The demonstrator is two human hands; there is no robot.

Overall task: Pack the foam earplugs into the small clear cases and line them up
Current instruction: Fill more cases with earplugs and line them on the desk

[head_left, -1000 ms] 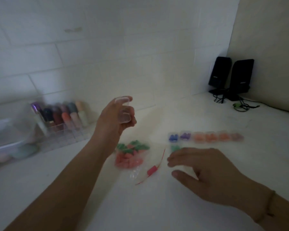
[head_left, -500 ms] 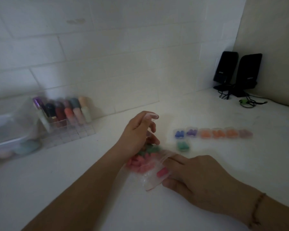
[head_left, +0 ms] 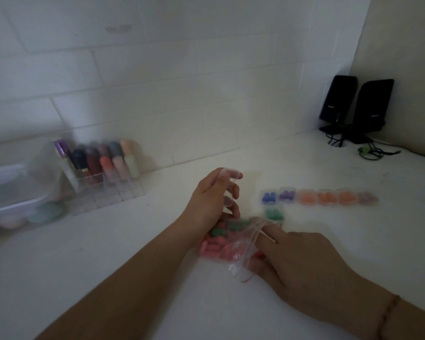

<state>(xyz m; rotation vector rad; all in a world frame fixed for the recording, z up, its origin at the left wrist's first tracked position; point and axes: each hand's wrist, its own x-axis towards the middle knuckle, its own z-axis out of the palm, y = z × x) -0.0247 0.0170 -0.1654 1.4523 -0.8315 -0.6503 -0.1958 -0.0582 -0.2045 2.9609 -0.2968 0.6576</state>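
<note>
A clear zip bag (head_left: pixel 227 249) of pink and green foam earplugs lies on the white counter. My left hand (head_left: pixel 212 200) holds a small clear case (head_left: pixel 228 174) between thumb and forefinger, while its lower fingers reach into the bag's mouth. My right hand (head_left: pixel 297 258) grips the bag's open edge and holds it open. Beyond the bag, a row of filled clear cases (head_left: pixel 319 198) holds blue, purple and orange earplugs. One case with green earplugs (head_left: pixel 274 214) sits just in front of the row's left end.
A clear organiser (head_left: pixel 101 190) with coloured tubes stands at the left by the wall. Beside it is a lidded plastic box (head_left: pixel 12 200). Two black speakers (head_left: pixel 356 106) with cables stand in the far right corner.
My left hand came down from mid-air with the clear case to the bag. My right hand took hold of the bag's edge and opened it.
</note>
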